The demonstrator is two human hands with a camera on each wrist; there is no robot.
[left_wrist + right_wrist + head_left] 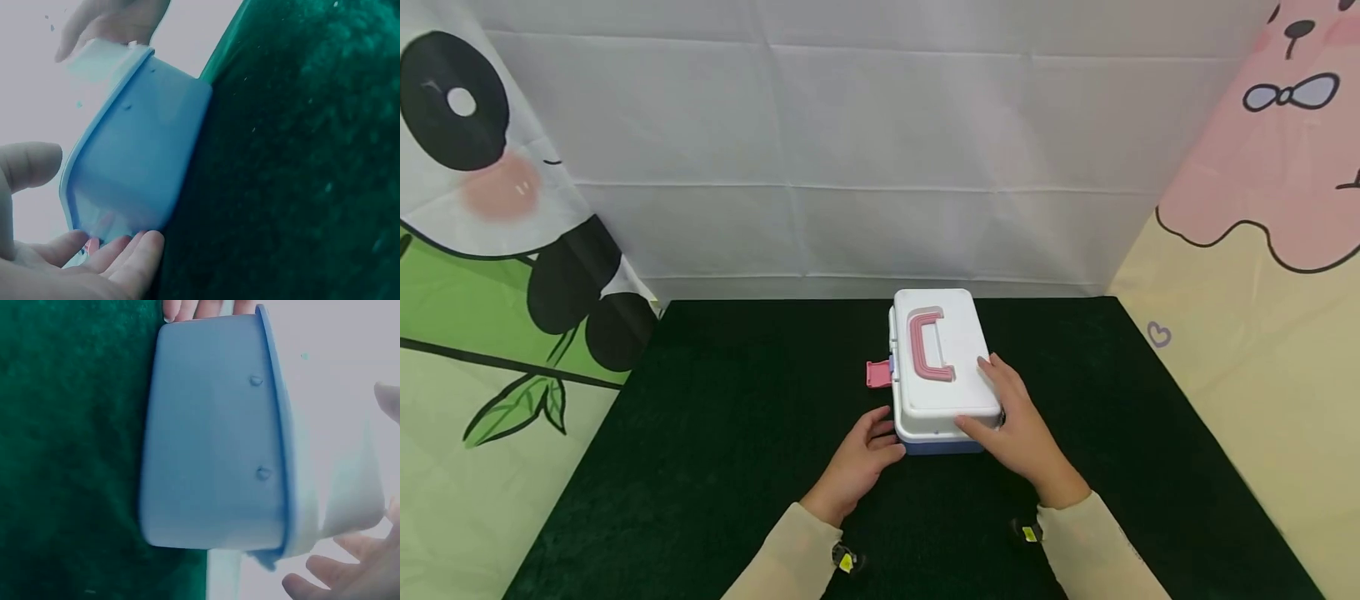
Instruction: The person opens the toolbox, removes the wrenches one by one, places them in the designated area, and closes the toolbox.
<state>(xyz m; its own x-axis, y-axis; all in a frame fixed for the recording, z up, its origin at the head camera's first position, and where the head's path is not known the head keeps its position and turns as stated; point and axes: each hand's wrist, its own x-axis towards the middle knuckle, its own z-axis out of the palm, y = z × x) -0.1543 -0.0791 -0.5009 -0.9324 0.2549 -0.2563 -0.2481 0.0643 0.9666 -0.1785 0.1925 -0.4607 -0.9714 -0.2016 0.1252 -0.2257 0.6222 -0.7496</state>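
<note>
A box with a white lid [962,333] and a blue base [943,447] stands on the dark green cloth, its lid down. A pink carrying handle [919,346] lies folded on top. From the left side a pink latch [878,374] sticks out. My left hand [861,471] is at the box's near left corner, fingertips against the side and thumb apart from the fingers. On the right, my right hand [1022,429] rests with thumb and forefinger spread on the lid's edge; its other fingers are along the right side, partly hidden in the head view.
The dark green cloth [760,400] covers the table. A white curtain [880,150] hangs right behind the far edge. Printed cloths with a panda [497,183] and a pink animal [1262,167] flank the table at left and right.
</note>
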